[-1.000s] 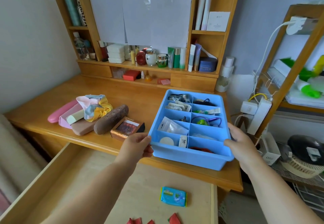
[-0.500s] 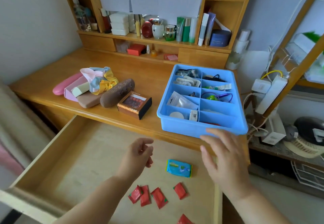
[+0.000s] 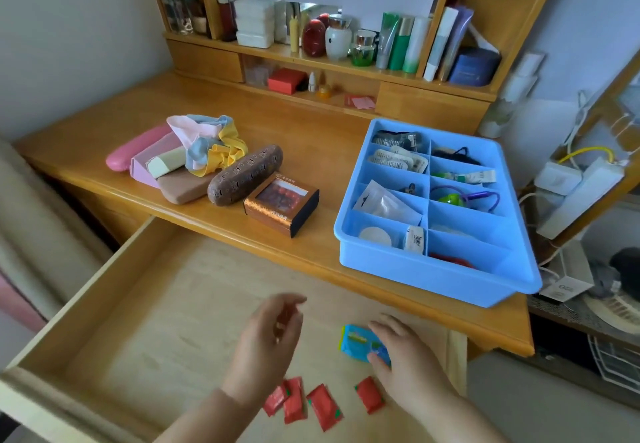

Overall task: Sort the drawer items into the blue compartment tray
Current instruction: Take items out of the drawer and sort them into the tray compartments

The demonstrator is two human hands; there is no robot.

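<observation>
Your right grip lies spread on the glossy blue packet; left grip hangs loosely curled, holding nothing, above crinkly red sachets in the wooden drawer, at 7 o'clock from the plastic tray.

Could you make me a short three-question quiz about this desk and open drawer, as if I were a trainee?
1. True or false: the blue compartment tray sits inside the drawer.
2. Which hand touches the blue packet: A left, B right?
3. How many red sachets show in the drawer?

Key
1. False; it sits on the desk.
2. B; the right hand rests on it, the left hand hovers, holding nothing.
3. Four.
</observation>
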